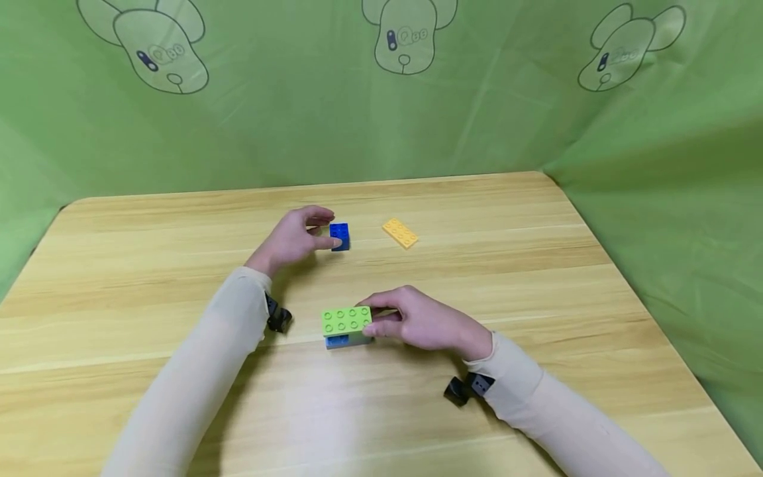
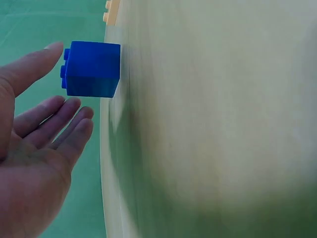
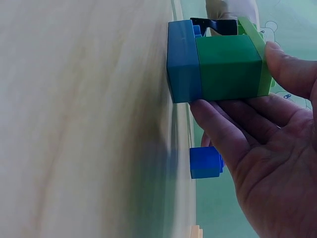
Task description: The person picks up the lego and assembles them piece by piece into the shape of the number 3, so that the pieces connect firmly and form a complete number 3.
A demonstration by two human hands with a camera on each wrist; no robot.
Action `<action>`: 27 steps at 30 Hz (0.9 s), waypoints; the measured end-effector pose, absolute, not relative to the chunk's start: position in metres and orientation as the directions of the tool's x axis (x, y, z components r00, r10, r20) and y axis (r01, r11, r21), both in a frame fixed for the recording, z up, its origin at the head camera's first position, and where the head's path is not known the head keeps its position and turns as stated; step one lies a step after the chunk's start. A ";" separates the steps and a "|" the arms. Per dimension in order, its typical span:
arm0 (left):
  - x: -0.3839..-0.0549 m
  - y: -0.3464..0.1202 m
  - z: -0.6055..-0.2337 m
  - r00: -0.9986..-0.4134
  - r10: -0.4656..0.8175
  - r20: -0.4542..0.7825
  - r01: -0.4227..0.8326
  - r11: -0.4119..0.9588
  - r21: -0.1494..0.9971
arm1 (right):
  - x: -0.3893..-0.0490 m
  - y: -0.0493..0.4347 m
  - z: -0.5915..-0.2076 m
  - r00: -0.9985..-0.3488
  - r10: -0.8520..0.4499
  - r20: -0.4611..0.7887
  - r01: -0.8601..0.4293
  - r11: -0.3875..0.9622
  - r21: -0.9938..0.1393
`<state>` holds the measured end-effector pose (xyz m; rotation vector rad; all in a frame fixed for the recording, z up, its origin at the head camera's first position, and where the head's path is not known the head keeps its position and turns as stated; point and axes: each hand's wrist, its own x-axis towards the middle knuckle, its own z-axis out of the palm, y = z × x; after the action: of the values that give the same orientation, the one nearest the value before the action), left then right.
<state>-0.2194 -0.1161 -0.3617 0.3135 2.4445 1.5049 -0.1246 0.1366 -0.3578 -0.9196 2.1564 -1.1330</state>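
Note:
My left hand reaches beside a dark blue brick, thumb and fingers spread around its near and left sides. In the left wrist view the thumb is close to the studs of that brick, and the fingers lie loosely extended, not closed round it. Nearer to me, my right hand holds the right end of a brick stack. The stack has a lime green plate on top, a green brick in the middle and a lighter blue brick at the bottom. The right thumb is at the lime plate, the fingers behind the stack.
An orange-yellow studded plate lies flat to the right of the dark blue brick. The wooden table ends at a green curtain at the back and sides. Each wrist wears a small black camera.

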 end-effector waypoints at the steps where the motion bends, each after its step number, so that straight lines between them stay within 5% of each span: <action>1: -0.220 -0.116 -0.361 -0.941 0.320 -0.108 0.052 0.453 0.890 | -0.125 0.137 -0.358 -0.627 -0.766 -0.138 -0.321 0.416 -0.851; 27: -0.229 -0.116 -0.367 -0.938 0.322 -0.130 0.072 0.546 0.835 | -0.124 0.136 -0.355 -0.628 -0.766 -0.140 -0.328 0.424 -0.844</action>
<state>-0.2289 -0.1161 -0.3668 0.3282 2.5163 1.3413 -0.1237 0.1357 -0.3550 -0.9223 2.1664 -1.1204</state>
